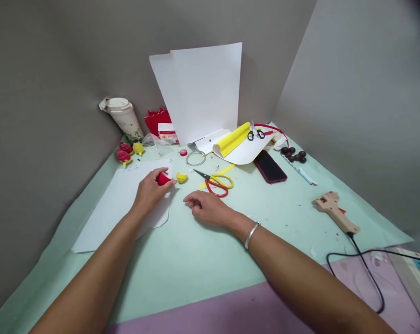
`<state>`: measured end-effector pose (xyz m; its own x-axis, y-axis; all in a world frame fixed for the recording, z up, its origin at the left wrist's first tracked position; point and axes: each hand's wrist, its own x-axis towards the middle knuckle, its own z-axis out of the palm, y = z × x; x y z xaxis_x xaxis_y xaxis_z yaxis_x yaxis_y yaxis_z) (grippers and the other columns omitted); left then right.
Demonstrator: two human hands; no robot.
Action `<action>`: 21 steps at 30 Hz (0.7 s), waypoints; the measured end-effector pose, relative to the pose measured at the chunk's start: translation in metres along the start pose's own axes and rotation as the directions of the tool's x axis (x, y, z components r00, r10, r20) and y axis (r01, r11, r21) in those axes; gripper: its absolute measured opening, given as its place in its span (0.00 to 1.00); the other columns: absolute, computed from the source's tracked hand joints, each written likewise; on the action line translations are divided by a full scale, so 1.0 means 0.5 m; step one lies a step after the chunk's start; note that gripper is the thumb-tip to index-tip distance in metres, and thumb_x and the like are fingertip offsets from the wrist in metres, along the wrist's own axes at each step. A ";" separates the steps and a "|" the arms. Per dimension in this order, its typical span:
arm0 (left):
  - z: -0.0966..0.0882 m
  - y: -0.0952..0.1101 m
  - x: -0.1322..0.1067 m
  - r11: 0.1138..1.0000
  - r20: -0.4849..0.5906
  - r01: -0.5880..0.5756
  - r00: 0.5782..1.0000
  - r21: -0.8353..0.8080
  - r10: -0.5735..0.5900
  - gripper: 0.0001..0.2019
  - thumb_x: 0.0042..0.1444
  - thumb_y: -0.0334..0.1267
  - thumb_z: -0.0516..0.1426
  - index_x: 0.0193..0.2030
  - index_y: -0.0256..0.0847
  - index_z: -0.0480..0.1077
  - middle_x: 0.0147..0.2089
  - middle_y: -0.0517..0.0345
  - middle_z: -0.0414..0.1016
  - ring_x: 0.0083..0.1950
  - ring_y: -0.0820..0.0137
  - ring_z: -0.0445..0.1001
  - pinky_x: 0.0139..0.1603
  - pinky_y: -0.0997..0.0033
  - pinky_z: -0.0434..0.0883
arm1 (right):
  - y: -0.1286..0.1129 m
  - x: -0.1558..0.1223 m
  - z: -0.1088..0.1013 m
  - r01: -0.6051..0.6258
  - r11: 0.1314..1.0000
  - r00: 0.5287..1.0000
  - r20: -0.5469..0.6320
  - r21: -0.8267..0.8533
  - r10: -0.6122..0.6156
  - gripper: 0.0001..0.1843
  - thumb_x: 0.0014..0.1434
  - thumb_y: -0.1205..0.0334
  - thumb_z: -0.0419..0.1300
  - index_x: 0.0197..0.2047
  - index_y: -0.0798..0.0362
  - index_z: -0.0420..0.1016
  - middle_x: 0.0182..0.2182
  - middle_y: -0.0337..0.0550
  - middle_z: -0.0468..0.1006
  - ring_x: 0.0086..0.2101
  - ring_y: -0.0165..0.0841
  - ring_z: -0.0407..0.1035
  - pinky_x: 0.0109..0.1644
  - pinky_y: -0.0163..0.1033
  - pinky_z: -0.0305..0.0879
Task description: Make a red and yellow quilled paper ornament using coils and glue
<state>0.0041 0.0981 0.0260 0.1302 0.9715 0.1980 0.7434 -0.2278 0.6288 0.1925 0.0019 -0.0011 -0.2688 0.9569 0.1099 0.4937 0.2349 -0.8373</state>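
My left hand [150, 189] rests on a white paper sheet [115, 204] and grips a small red paper piece [163, 178] between its fingers. A small yellow paper piece [182, 177] lies just right of it on the green mat. My right hand [208, 207] lies palm down on the mat, fingers loosely curled, holding nothing; a silver bangle [251, 234] sits on its wrist. Red-and-yellow handled scissors [215, 182] lie just beyond my right hand.
White sheets [201, 90] lean on the back wall beside a lidded cup [123, 118]. Nearby lie red and yellow paper pieces [126, 152], a yellow roll [232, 139], small black scissors [255, 134], a phone [269, 166], dark beads [293, 154], and a corded glue gun [333, 213].
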 end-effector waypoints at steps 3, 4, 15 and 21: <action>-0.021 0.018 -0.007 1.000 -0.022 0.012 1.000 -0.017 -0.012 0.27 0.47 0.52 0.63 0.54 0.47 0.72 0.54 0.51 0.76 0.54 0.55 0.73 0.55 0.59 0.68 | -0.001 0.001 0.000 0.000 1.000 1.000 -0.002 -0.005 0.000 0.19 0.54 0.76 0.55 0.48 0.53 0.75 0.39 0.42 0.77 0.37 0.31 0.70 0.42 0.36 0.65; -0.027 0.025 -0.015 0.999 -0.050 0.021 0.998 -0.046 -0.023 0.27 0.48 0.53 0.62 0.55 0.46 0.72 0.54 0.51 0.76 0.53 0.55 0.73 0.55 0.59 0.68 | 0.000 0.001 0.000 0.005 1.000 1.000 -0.005 -0.006 -0.005 0.19 0.55 0.75 0.55 0.48 0.53 0.75 0.39 0.41 0.77 0.36 0.31 0.69 0.41 0.36 0.65; -0.023 0.022 -0.163 0.875 0.114 0.325 0.946 -0.358 -0.305 0.28 0.44 0.55 0.65 0.51 0.44 0.73 0.34 0.59 0.75 0.29 0.67 0.71 0.28 0.69 0.70 | -0.020 0.004 0.005 -0.147 0.986 0.986 -0.069 0.074 0.152 0.13 0.60 0.62 0.60 0.48 0.52 0.75 0.38 0.42 0.77 0.35 0.32 0.69 0.41 0.38 0.65; -0.014 0.004 -0.170 0.863 0.045 0.279 0.957 -0.420 -0.287 0.29 0.45 0.52 0.65 0.53 0.43 0.68 0.46 0.50 0.76 0.40 0.62 0.76 0.38 0.64 0.74 | -0.053 0.063 -0.015 -0.205 0.974 0.969 -0.161 -0.094 0.189 0.14 0.61 0.57 0.60 0.48 0.52 0.75 0.40 0.45 0.79 0.39 0.36 0.71 0.44 0.41 0.64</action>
<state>-0.0103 0.0146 0.0157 -0.0590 0.9979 -0.0251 0.4024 0.0468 0.9143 0.1770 0.0269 0.0287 -0.0340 0.9988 0.0348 0.6140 0.0483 -0.7878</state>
